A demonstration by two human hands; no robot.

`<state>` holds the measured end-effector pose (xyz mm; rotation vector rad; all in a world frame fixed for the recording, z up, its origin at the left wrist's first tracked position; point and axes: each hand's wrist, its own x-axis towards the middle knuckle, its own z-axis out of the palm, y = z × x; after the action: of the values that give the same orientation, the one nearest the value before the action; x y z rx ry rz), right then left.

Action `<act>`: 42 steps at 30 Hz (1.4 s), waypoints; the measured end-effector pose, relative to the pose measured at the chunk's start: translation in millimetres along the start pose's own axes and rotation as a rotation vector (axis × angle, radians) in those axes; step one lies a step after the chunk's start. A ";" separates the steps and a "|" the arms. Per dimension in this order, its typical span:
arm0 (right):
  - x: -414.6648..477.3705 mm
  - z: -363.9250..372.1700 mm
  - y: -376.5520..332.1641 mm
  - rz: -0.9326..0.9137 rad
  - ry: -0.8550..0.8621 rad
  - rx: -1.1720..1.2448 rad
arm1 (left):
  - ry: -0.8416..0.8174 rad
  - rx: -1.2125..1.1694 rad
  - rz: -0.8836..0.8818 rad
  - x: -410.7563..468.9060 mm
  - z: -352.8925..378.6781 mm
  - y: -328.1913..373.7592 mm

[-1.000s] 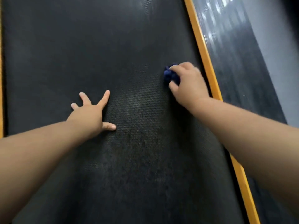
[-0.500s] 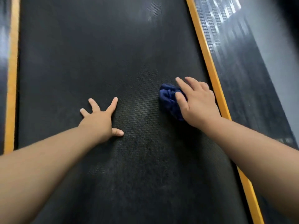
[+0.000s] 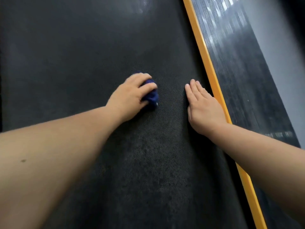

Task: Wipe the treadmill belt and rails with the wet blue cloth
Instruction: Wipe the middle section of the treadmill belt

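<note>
Lying bunched into a small wad, the wet blue cloth [image 3: 152,95] sits on the treadmill belt [image 3: 74,55], roughly mid-width and well apart from the right edge. The left hand [image 3: 130,95] covers most of it. Its fingers are curled round the wad and only a dark blue fold shows at the hand's right side. Finding: the left hand grasps the cloth and bears it down onto the belt.

Handling assessment: the cloth appears soft, limp and light, with no stiffness of its own. Being wet, it will likely drag on the textured belt rather than slide freely, and it may roll or shed from under the palm if held loosely. The recommended hold is over the top of the wad, with the fingers gathering the loose edges inward and the palm supplying downward pressure. Nothing about it looks fragile.

The right hand [image 3: 203,108] lies flat on the belt, fingers straight and together, holding nothing. Its outer edge is just beside the yellow strip [image 3: 206,63] that borders the belt. Beyond the strip runs the ribbed right side rail [image 3: 247,83], which shows pale reflections. Whether it has been wiped cannot be told.

The belt surface near the forearms looks mottled, darker in patches, possibly damp. The left rail is not in view.
</note>
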<state>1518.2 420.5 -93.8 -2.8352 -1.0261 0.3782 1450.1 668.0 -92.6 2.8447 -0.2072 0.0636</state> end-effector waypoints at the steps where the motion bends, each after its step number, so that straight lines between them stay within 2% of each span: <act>1: 0.3 0.3 0.2 0.000 -0.004 -0.001 | 0.041 -0.020 -0.176 -0.6 -4.8 -10.1; 2: 0.6 0.2 0.7 0.000 -0.011 -0.005 | 0.075 -0.041 -0.316 -1.4 -5.8 -12.5; 3: 1.1 0.7 1.3 0.000 -0.021 -0.011 | 0.095 -0.053 -0.362 -3.8 -5.6 -4.0; 4: 1.3 1.2 1.7 -0.002 -0.023 -0.017 | 0.100 -0.063 -0.310 -10.2 -2.2 10.6; 6: 1.8 1.7 1.0 -0.006 -0.012 -0.027 | 0.055 -0.130 -0.074 -36.5 13.8 47.2; 8: 2.2 -0.2 -1.4 -0.008 -0.010 -0.049 | -0.075 -0.140 0.184 -68.9 23.0 70.3; 10: 0.6 -2.3 -3.8 0.002 -0.011 -0.067 | -0.168 -0.070 0.353 -68.5 19.1 54.4; 11: -0.4 -3.3 -4.8 0.006 -0.020 -0.073 | -0.142 -0.006 0.375 -55.7 15.6 40.2; 12: -1.1 -3.7 -5.3 0.007 -0.026 -0.076 | -0.086 0.046 0.312 -38.9 8.1 27.7; 14: -2.5 -5.5 -6.5 0.006 -0.010 -0.083 | -0.008 0.116 -0.031 -0.9 -7.3 1.0; 16: -2.5 -5.5 -7.4 0.003 -0.003 -0.075 | -0.023 0.094 -0.348 13.8 -8.9 -3.9; 17: -2.8 -5.1 -8.1 0.004 -0.012 -0.061 | -0.021 0.056 -0.373 7.3 -6.0 6.6; 19: -3.0 -4.4 -9.5 0.011 -0.022 -0.030 | 0.005 -0.005 -0.209 -29.7 2.4 34.3; 21: -2.6 -4.5 -10.3 0.005 -0.014 -0.017 | -0.090 -0.026 0.017 -80.7 8.2 57.6; 24: -3.3 -3.7 -9.7 0.007 -0.011 -0.025 | -0.249 0.011 0.305 -99.3 0.3 40.5; 25: -3.4 -3.7 -9.9 0.007 -0.004 -0.022 | -0.240 0.064 0.362 -86.8 -1.7 27.0; 26: -3.7 -3.2 -10.3 0.004 0.002 -0.017 | -0.181 0.116 0.349 -69.7 -3.7 16.4; 27: -4.0 -3.1 -10.9 0.001 0.007 -0.012 | -0.101 0.123 0.221 -48.8 -7.0 7.9; 30: -4.9 -3.5 -12.2 0.021 0.039 0.029 | -0.035 0.018 -0.403 4.0 -9.4 -7.1; 31: -4.4 -4.6 -14.2 0.030 0.046 0.048 | -0.013 -0.002 -0.499 5.8 -5.8 -2.2; 32: -3.4 -4.9 -17.9 0.030 0.049 0.069 | 0.003 -0.020 -0.520 -1.5 -1.4 6.6; 35: 2.6 -4.0 -38.8 0.010 0.057 0.099 | -0.008 -0.029 -0.263 -64.6 8.7 41.4; 37: 6.0 1.7 -50.9 0.045 0.056 0.083 | -0.176 0.010 -0.055 -111.9 5.4 57.2; 40: 7.9 9.8 -56.4 0.085 0.096 0.051 | -0.283 0.092 0.263 -116.9 -11.4 28.1; 41: 8.9 12.1 -55.7 0.087 0.106 0.046 | -0.286 0.142 0.308 -104.4 -12.6 13.3; 42: 9.6 14.6 -55.0 0.085 0.109 0.046 | -0.245 0.175 0.264 -88.5 -14.3 0.4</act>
<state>1487.6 469.0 -99.8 -2.8299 -0.8679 0.2480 1362.2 683.7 -84.4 2.9739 -0.6590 -0.2234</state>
